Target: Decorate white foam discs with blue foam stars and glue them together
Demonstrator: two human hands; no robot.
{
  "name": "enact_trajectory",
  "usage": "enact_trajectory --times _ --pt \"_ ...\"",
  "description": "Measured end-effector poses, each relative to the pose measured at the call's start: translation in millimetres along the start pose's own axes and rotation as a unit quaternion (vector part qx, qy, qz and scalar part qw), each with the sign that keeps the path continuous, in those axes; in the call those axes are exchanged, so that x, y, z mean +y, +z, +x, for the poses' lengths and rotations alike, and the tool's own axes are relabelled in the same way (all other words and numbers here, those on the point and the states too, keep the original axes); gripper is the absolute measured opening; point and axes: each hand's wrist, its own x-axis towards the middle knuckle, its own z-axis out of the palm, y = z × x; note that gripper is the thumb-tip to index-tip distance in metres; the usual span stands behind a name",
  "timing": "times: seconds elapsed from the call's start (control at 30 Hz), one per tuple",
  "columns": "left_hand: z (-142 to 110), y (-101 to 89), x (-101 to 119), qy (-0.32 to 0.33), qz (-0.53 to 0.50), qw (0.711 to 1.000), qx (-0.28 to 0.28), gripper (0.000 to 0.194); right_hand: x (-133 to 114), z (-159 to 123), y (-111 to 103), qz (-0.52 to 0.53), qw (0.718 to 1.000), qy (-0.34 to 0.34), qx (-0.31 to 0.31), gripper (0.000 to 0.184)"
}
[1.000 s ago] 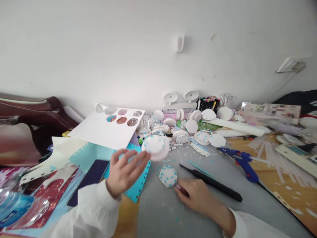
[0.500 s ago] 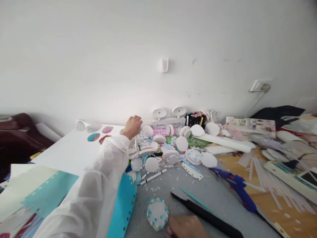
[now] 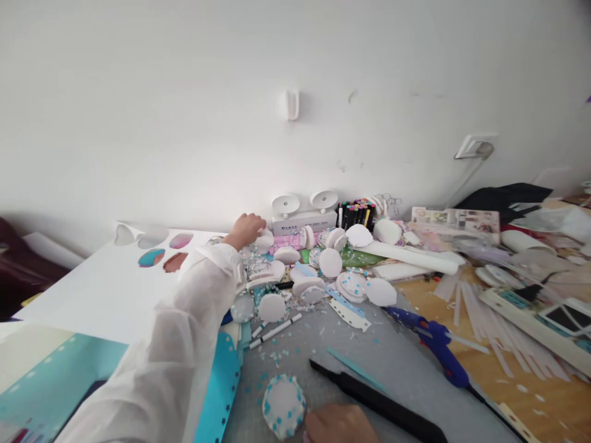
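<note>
My left hand [image 3: 247, 230], in a white sleeve, reaches to the back left of a heap of white discs. Its fingers are bent and close together beside a small white disc [image 3: 265, 242]; whatever they grip is hidden. At the bottom edge my right hand [image 3: 340, 424] rests curled on the grey mat [image 3: 369, 344], partly cut off, and its fingertips are out of sight. Just left of it lies a round white disc [image 3: 283, 406] with blue and white bits around its rim. Black tweezers [image 3: 378, 400] and a thin teal strip [image 3: 355, 368] lie to its right.
A blue glue gun [image 3: 434, 344] lies at right near clear glue sticks [image 3: 489, 332]. Behind the heap stand a white box [image 3: 305, 223] and several markers [image 3: 357, 215]. White paper [image 3: 92, 289] and a bright blue punched sheet [image 3: 224, 381] are at left.
The view has turned slightly, so most things appear shifted left. My left hand stays at the back of the heap, its fingers a little lower. My right hand stays beside the decorated disc.
</note>
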Motion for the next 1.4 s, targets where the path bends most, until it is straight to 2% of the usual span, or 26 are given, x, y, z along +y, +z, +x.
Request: enact_trajectory --times 0.1,0.17,0.3,0.33,0.4,0.47,0.57,0.7,0.8,0.9,0.97,1.0,1.03,1.13,1.2,1.27,1.33,1.4 --pt "-16.7 -30.5 0.1 -0.002 -0.006 0.998 0.056 0.021 -1.1 1.6 -9.0 0.013 1.0 0.004 -0.008 0.022" --pt "-37.8 -52.7 7.5 0.014 -0.007 0.995 0.096 0.022 -3.0 3.2 -18.1 0.02 1.0 0.01 -0.011 0.016" --pt "-110.4 -89.3 38.0 0.076 0.008 0.986 0.15 0.027 -9.8 7.8 -43.4 0.054 0.997 0.043 -0.04 0.004" --pt "-133.0 -96.0 48.0 0.131 0.032 0.97 0.201 0.026 -11.5 9.0 -49.7 0.064 0.995 0.058 -0.052 0.005" --pt "-179.1 -106.2 69.0 0.226 0.065 0.93 0.283 0.022 -14.1 10.6 -59.9 0.071 0.992 0.081 -0.072 0.008" --pt "-221.4 -112.6 89.8 0.258 0.077 0.914 0.304 0.017 -15.0 11.2 -65.5 0.067 0.99 0.092 -0.08 0.013" --pt "-271.4 -116.9 116.2 0.261 0.039 0.905 0.334 0.012 -14.3 11.1 -67.7 0.068 0.989 0.104 -0.081 0.021" --pt "-314.9 -117.9 141.3 0.216 0.006 0.904 0.369 0.008 -12.0 9.8 -71.4 0.072 0.988 0.122 -0.069 0.032" --pt "-337.2 -113.3 157.6 0.153 -0.052 0.915 0.369 0.01 -12.5 4.8 -81.4 0.08 0.987 0.136 -0.04 0.033" --pt "-352.5 -98.9 174.4 0.073 -0.149 0.903 0.397 0.014 -20.6 -3.9 -99.2 0.149 0.976 0.137 0.075 0.022" --pt "-358.2 -85.2 185.8 0.035 -0.198 0.884 0.422 0.017 -32.3 -8.8 -113.8 0.22 0.954 0.123 0.16 0.007" --pt "-359.9 -78.2 191.5 0.017 -0.217 0.878 0.426 0.019 -40.0 -10.1 -121.1 0.252 0.944 0.107 0.185 0.007" --pt "-360.8 -71.6 197.0 0.003 -0.234 0.876 0.423 0.022 -48.4 -10.2 -127.8 0.279 0.935 0.088 0.199 0.02" --pt "-360.9 -58.0 211.5 -0.009 -0.284 0.877 0.387 0.03 -72.8 -4.4 -141.0 0.306 0.936 0.024 0.171 0.06" --pt "-359.9 -55.0 218.7 0.001 -0.312 0.878 0.363 0.032 -84.0 2.3 -142.3 0.3 0.944 0.01 0.138 0.07" --pt "-358.6 -56.1 224.5 -0.012 -0.337 0.871 0.357 0.035 -89.9 8.3 -138.7 0.314 0.941 0.026 0.123 0.062" --pt "-357.2 -59.5 230.7 -0.055 -0.371 0.856 0.355 0.041 -92.4 11.6 -132.7 0.353 0.926 0.059 0.123 0.043" --pt "-355.6 -63.5 239.3 -0.112 -0.455 0.816 0.338 0.043 -94.1 12.2 -126.6 0.39 0.905 0.096 0.139 0.029"
